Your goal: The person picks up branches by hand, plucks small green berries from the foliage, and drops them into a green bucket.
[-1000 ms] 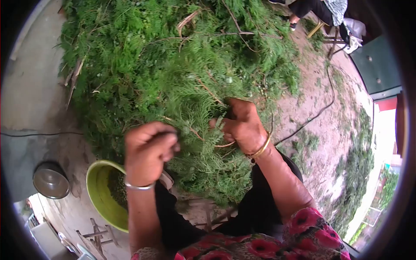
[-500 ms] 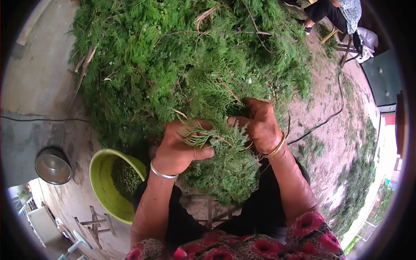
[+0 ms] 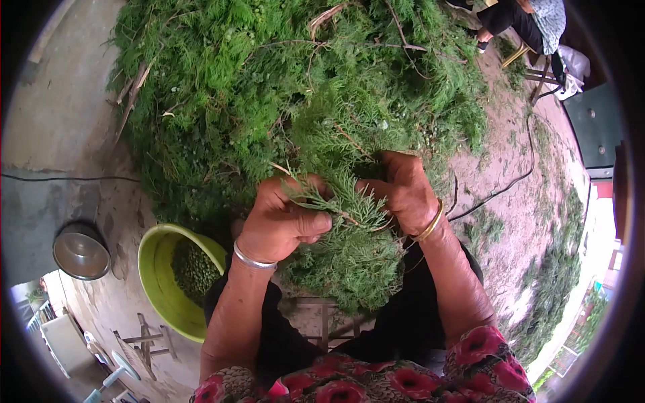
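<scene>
Seen from above, a person in a floral top [image 3: 410,379] sits with two bare hands at a feathery evergreen branch [image 3: 359,201], which lies between them, just above the lap. The right hand [image 3: 406,195], wearing a gold bangle [image 3: 433,225], is closed around the branch's stem, as it was a second ago. What has changed is the left hand [image 3: 279,221], with a silver bracelet [image 3: 254,260]: a second ago it was a blur apart from the branch, and now it is in against the foliage, thumb and fingers drawn narrow. A leafy tip crosses in front of its fingers, so I cannot tell whether it grips anything. The work on this branch therefore appears to be two-handed now, rather than a one-handed hold. More greenery [image 3: 346,269] hangs below the hands, between the knees. Ahead spreads a large pile of cut branches [image 3: 201,101]. Beside the left knee stands a yellow-green bucket [image 3: 151,282] partly filled with small, round green pieces [image 3: 193,269], with a metal bowl [image 3: 82,250] farther left. At the upper right, another person [image 3: 517,27] sits, only partly in view.
</scene>
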`<state>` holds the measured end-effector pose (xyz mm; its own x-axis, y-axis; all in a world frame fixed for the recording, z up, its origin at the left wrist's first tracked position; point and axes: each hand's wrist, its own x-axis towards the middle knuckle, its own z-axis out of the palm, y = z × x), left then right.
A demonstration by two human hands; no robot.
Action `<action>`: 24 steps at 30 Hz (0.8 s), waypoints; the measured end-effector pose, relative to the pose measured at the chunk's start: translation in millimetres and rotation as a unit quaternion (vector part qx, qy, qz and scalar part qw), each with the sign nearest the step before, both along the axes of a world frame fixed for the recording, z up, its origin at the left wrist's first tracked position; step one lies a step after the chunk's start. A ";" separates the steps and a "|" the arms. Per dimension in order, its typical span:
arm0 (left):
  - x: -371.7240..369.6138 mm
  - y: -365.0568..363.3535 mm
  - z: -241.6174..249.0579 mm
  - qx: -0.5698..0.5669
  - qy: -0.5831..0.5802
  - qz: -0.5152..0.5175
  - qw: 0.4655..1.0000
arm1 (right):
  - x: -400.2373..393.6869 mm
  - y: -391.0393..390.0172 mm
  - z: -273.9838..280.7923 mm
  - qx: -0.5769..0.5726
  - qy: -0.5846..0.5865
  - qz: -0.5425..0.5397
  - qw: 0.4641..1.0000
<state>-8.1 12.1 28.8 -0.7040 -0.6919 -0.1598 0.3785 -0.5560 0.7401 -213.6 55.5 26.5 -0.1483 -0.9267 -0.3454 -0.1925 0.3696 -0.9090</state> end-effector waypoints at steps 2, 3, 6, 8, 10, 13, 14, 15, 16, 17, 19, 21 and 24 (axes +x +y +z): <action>1.4 -2.9 2.5 0.000 -0.024 -0.043 0.999 | 0.9 0.6 -7.1 -0.016 -0.016 -0.009 1.000; -0.1 -1.5 3.8 0.001 -0.024 -0.043 0.999 | 1.6 0.7 -11.3 -0.032 -0.031 -0.019 0.999; -5.4 2.1 4.1 0.070 0.003 0.006 0.998 | 3.1 0.4 -23.7 -0.061 0.003 -0.048 0.997; -4.7 1.5 0.4 0.034 -0.048 -0.046 0.997 | 1.8 0.4 -22.3 -0.054 0.054 -0.037 0.996; -9.2 3.5 2.0 0.051 -0.062 -0.008 0.997 | 1.6 0.7 -19.0 -0.045 0.105 -0.025 0.993; -15.3 0.7 0.6 0.088 -0.051 0.124 0.987 | 0.6 0.1 -4.1 -0.019 0.148 -0.006 0.989; -11.9 -3.4 -2.3 0.087 -0.051 0.123 0.987 | -1.1 -0.5 4.3 0.039 0.012 0.015 0.999; -5.4 -8.6 -4.6 0.102 -0.080 0.147 0.981 | -2.5 -1.0 8.6 0.097 -0.124 0.037 0.987; -1.2 -12.5 -5.2 0.117 -0.109 0.171 0.972 | -1.7 0.8 6.2 0.095 -0.124 0.037 0.987; -0.2 -15.5 -4.7 0.140 -0.155 0.191 0.959 | 0.8 3.8 0.6 0.089 -0.183 0.049 0.978; -2.0 -18.5 -5.6 0.147 -0.174 0.217 0.949 | 6.4 6.1 0.8 0.077 -0.265 0.091 0.957; 1.4 -22.3 -8.1 0.148 -0.179 0.233 0.944 | 10.7 4.7 5.4 0.091 -0.203 0.118 0.968; 6.3 -23.2 -6.4 0.133 -0.165 0.241 0.947 | 10.8 2.9 7.8 0.100 -0.107 0.151 0.978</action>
